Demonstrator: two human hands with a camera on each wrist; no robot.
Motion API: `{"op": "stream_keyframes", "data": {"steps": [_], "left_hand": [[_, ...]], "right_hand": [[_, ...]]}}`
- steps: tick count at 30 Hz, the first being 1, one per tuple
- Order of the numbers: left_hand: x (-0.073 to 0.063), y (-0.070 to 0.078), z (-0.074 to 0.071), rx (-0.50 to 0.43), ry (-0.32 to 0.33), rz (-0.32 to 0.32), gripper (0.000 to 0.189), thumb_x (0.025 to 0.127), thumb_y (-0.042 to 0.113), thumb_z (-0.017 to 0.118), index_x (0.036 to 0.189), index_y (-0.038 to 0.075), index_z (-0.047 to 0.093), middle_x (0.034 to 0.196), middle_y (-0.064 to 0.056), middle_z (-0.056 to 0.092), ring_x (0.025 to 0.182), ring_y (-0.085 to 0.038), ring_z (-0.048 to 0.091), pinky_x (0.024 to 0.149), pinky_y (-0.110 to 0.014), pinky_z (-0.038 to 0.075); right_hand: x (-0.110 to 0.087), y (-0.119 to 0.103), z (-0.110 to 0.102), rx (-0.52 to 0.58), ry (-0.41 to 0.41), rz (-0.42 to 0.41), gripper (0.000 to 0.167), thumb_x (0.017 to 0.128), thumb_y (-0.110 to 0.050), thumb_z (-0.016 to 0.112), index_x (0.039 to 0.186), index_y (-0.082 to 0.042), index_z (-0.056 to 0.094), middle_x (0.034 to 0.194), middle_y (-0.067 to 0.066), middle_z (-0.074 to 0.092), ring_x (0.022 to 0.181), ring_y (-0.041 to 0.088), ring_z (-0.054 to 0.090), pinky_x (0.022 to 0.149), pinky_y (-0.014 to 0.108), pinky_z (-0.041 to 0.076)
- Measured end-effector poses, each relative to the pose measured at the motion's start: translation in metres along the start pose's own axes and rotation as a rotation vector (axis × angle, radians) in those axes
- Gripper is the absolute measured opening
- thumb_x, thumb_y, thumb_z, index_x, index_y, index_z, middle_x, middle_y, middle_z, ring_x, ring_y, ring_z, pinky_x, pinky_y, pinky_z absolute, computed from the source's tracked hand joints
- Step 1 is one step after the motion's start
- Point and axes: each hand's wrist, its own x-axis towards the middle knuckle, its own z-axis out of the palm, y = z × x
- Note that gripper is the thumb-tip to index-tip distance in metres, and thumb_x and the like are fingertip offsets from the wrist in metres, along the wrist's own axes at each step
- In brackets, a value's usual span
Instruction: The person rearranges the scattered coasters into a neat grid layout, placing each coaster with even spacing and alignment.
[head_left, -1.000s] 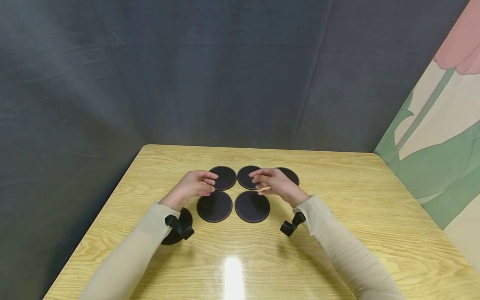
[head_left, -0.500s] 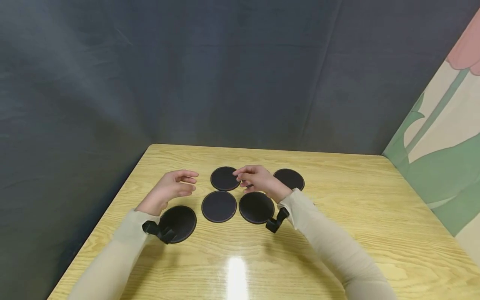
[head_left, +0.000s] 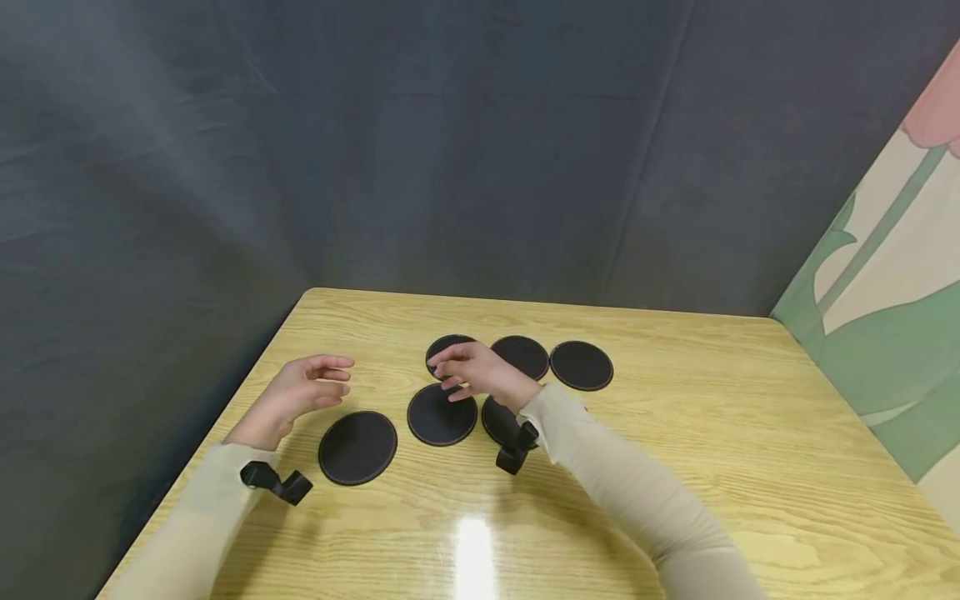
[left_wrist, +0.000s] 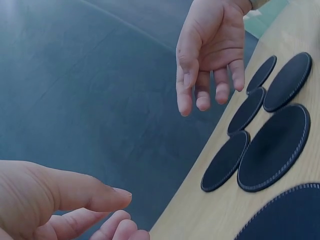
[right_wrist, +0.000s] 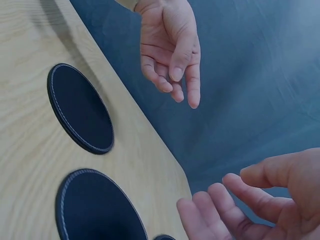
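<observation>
Several round black coasters with light stitching round the rim lie flat on the wooden table. My right hand point(head_left: 480, 371), fingers relaxed and holding nothing, hovers over the back left coaster point(head_left: 447, 343) and partly covers it. Below its fingers in the head view is the middle left coaster point(head_left: 441, 417); my right wrist overlaps the middle right coaster point(head_left: 497, 419). My left hand point(head_left: 296, 392) hangs in the air with nothing in it, beyond and left of the front left coaster point(head_left: 357, 448). In the left wrist view the thumb and fingers of my left hand point(left_wrist: 75, 200) are apart.
Two more coasters lie at the back, one in the middle point(head_left: 521, 357) and one on the right point(head_left: 582, 365). The table point(head_left: 712, 433) borders a dark curtain point(head_left: 465, 167) at the back and left. A flower-patterned panel point(head_left: 885, 333) stands on the right.
Both hands have moved left above the table, the right one from the back middle coaster to the back left one. The view has turned slightly left. The coasters keep their arrangement.
</observation>
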Motion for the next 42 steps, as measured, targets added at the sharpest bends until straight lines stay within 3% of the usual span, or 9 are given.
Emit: {"op": "stream_keyframes", "data": {"steps": [7,17,25,34,42], "left_hand": [[-0.005,-0.01,-0.004,0.007,-0.004,-0.039,0.051,0.093,0.003,0.06,0.14,-0.007,0.043,0.129,-0.025,0.049,0.095,-0.009,0.062,0.084,-0.027,0.056],[-0.005,-0.021,-0.008,-0.023,-0.016,-0.032,0.052,0.089,-0.001,0.061,0.136,-0.012,0.043,0.118,-0.022,0.055,0.088,-0.01,0.063,0.079,-0.028,0.057],[-0.009,-0.033,-0.009,-0.016,-0.027,-0.076,0.051,0.089,-0.002,0.059,0.136,-0.014,0.042,0.113,-0.02,0.056,0.086,-0.011,0.063,0.076,-0.031,0.058],[-0.014,-0.046,-0.01,-0.019,-0.011,-0.141,0.053,0.089,-0.001,0.061,0.136,-0.014,0.04,0.113,-0.019,0.056,0.084,-0.012,0.062,0.076,-0.033,0.059],[-0.017,-0.057,-0.012,0.002,-0.03,-0.12,0.052,0.089,0.0,0.06,0.135,-0.016,0.042,0.109,-0.018,0.061,0.085,-0.012,0.063,0.073,-0.03,0.058]], "right_hand": [[0.006,0.005,0.022,0.015,-0.041,0.034,0.032,0.101,-0.013,0.05,0.129,0.001,0.058,0.125,0.022,0.058,0.109,0.037,0.062,0.078,0.039,0.06],[0.012,0.014,0.043,-0.009,-0.083,0.051,0.031,0.1,-0.012,0.051,0.128,-0.001,0.059,0.118,0.014,0.061,0.106,0.033,0.063,0.077,0.041,0.06],[0.012,0.018,0.054,-0.023,-0.12,0.073,0.032,0.101,-0.014,0.051,0.13,-0.003,0.058,0.123,0.015,0.059,0.109,0.033,0.062,0.078,0.042,0.059],[0.011,0.021,0.066,-0.048,-0.14,0.083,0.029,0.099,-0.013,0.053,0.126,-0.002,0.06,0.115,0.012,0.061,0.099,0.027,0.064,0.075,0.041,0.06],[0.007,0.021,0.071,-0.035,-0.155,0.088,0.029,0.099,-0.014,0.054,0.124,-0.002,0.061,0.125,0.014,0.057,0.104,0.029,0.062,0.075,0.04,0.06]]}}
